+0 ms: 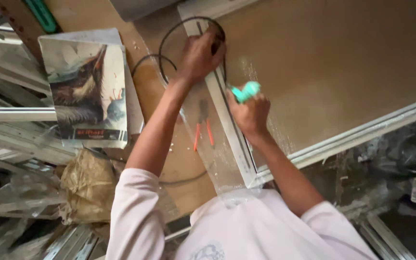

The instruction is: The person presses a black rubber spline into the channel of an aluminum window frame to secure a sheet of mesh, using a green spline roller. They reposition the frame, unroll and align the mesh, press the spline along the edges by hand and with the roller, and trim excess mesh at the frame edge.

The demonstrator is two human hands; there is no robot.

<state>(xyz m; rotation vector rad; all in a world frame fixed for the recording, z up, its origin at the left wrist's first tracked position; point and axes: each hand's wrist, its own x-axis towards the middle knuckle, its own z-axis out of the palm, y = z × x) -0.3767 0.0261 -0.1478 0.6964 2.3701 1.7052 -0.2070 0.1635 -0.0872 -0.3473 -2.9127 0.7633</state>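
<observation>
One large brown panel (333,62) in a white metal frame (229,118) lies beyond both sets of fingers. One black rubber cord (169,36) loops out past the left hand (199,54), whose fingers press together, pinching it onto the frame's groove. By my judgement the stretch beneath them is seated; the loose loop remains. The right hand (250,114) curls its fingers shut around one teal-handled tool (245,91). One pair of orange-handled pliers (203,126) rests between the forearms.
</observation>
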